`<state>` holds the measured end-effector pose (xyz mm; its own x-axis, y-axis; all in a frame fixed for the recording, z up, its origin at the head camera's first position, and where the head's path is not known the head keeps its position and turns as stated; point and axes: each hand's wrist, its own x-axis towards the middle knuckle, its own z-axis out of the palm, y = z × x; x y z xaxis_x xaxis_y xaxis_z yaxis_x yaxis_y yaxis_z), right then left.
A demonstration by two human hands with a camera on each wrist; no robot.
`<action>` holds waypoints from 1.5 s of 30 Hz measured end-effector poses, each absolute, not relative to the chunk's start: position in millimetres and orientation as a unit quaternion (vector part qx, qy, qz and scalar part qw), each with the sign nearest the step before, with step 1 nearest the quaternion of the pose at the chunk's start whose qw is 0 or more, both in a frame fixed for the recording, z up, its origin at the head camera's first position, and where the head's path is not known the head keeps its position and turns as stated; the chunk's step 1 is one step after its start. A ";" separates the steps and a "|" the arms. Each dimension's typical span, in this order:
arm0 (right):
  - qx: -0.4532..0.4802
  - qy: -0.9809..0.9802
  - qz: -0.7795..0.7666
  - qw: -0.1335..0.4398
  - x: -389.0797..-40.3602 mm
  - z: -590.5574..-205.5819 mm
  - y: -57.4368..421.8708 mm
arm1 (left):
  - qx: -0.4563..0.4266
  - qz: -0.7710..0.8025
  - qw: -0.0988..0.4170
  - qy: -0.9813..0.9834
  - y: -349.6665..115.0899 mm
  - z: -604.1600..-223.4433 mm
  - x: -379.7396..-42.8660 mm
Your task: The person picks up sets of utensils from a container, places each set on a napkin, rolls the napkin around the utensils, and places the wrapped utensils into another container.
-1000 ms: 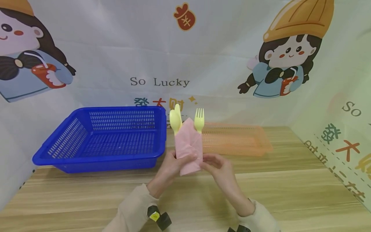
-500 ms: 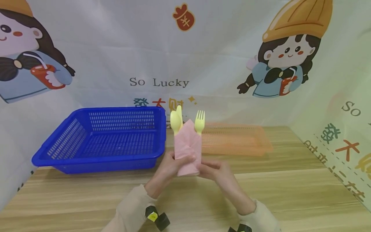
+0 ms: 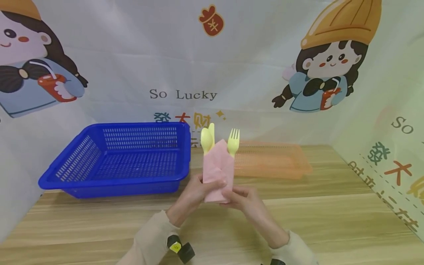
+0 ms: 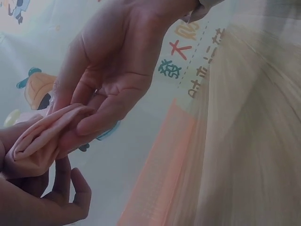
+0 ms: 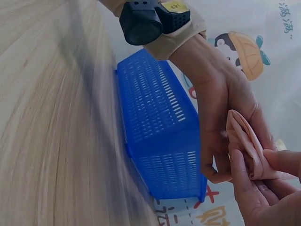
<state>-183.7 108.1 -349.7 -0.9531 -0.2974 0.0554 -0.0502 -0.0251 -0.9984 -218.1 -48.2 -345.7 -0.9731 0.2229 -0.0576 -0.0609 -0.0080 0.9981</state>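
Note:
A folded pink napkin (image 3: pixel 216 165) is held upright above the table as a pocket. From its top stick out a pale yellow spoon (image 3: pixel 206 140), a knife (image 3: pixel 212 131) just behind the spoon, and a fork (image 3: pixel 233 141) on the right. My left hand (image 3: pixel 193 193) grips the napkin's left side, thumb across its front. With thumb and fingers, my right hand (image 3: pixel 248 202) pinches the lower right edge. Both wrist views show the napkin's folded bottom end (image 4: pixel 40 139) between the two hands. The cutlery handles are hidden inside the napkin.
At the back left of the wooden table (image 3: pixel 318 228) stands a blue plastic basket (image 3: pixel 116 180). An orange mesh tray (image 3: pixel 271 173) lies behind the hands to the right. A printed cloth (image 3: pixel 248 73) hangs as a backdrop behind.
The napkin with its cutlery has shifted slightly down and to the right. My right fingers, behind the lower edge half a second ago, now have the thumb over its front.

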 end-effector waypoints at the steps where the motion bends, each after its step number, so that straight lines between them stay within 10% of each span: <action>1: -0.122 0.696 -0.703 0.083 -183.1 -349.4 107.9 | 0.060 0.705 0.095 0.700 -48.2 -345.0 -217.7; 45: -0.034 0.773 -0.634 -0.008 -183.9 -355.4 109.6 | 0.038 0.708 0.082 0.700 -48.8 -363.8 -207.6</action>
<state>-183.9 109.6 -355.4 -0.9976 -0.0427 0.0551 -0.0624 0.1948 -0.9789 -207.6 -48.8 -363.8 -0.9837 0.1693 -0.0609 -0.0627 -0.0054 0.9980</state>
